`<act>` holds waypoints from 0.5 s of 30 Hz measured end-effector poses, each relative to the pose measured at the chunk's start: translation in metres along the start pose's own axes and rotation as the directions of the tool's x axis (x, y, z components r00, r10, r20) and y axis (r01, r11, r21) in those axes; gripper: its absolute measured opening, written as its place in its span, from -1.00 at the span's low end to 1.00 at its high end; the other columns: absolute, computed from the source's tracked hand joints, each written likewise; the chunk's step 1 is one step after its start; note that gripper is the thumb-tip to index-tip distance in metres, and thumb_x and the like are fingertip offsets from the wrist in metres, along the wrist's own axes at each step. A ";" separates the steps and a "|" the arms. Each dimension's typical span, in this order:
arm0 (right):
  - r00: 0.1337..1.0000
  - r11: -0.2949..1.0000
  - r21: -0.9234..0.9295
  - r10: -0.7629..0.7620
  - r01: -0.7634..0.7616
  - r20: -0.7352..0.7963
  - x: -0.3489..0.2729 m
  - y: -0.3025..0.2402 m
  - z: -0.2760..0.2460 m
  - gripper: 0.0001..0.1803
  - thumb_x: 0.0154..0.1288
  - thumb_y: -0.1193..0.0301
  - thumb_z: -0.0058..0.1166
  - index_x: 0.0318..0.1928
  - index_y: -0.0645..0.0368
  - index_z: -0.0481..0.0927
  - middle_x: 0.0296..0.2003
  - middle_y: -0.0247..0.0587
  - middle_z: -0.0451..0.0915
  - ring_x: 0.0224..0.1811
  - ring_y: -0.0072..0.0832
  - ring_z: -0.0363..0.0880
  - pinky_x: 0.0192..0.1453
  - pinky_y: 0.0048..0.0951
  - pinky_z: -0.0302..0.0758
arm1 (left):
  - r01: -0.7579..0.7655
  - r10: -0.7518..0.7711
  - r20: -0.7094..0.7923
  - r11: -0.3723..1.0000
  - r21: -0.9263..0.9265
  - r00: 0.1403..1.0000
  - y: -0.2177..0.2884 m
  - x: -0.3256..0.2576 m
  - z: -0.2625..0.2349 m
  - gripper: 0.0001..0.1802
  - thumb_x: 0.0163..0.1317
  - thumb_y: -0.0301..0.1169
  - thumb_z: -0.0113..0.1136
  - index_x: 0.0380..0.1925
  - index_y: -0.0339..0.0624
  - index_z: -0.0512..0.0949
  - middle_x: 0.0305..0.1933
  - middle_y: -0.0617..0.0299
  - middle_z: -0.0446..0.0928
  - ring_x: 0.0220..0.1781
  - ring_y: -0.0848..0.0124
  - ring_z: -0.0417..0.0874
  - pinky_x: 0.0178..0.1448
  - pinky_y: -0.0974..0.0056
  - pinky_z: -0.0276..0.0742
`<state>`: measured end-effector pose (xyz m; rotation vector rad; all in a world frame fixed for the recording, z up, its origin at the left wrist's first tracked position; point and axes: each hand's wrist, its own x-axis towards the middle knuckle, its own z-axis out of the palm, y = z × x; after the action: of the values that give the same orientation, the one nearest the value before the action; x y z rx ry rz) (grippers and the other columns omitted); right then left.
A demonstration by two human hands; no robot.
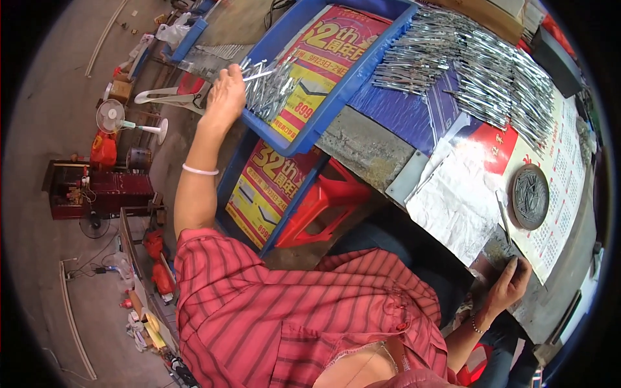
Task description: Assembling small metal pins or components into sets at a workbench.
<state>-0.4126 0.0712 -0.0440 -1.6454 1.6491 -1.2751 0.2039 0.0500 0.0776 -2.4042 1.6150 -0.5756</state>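
My left hand (224, 97) reaches out to the left over the rim of a blue plastic crate (343, 84) and grips a bunch of thin shiny metal strips (268, 84) lying in the crate's near corner. The crate is lined with a red and yellow printed poster. My right hand (509, 284) rests low at the right against the edge of the workbench (365, 145), fingers curled, beside a round dark metal disc (530, 196); whether it holds anything is unclear. I wear a red striped shirt.
A big heap of the same metal strips (479, 71) covers the bench top. A second blue crate (265, 194) and a red plastic stool (317, 204) sit under the first crate. A small fan (111, 116) and red machinery (103, 187) stand on the concrete floor at left.
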 end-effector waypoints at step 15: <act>0.999 0.999 -0.008 -0.042 0.042 -0.028 0.002 -0.013 0.005 -0.92 0.34 0.53 0.00 -0.26 0.33 0.46 -0.44 -0.38 0.41 -0.41 -0.68 0.28 -0.31 -0.68 0.28 | -0.513 0.456 -0.315 0.416 -0.751 0.832 0.207 -0.050 -0.045 -0.58 0.19 -0.58 -0.16 0.09 -0.32 0.19 -0.09 -0.29 0.42 -0.08 -0.21 0.48 -0.04 -0.04 0.42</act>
<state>-0.4026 0.0696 -0.0348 -1.6819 1.6458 -1.3195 -0.0064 0.0180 0.0321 -2.1204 2.9543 0.3306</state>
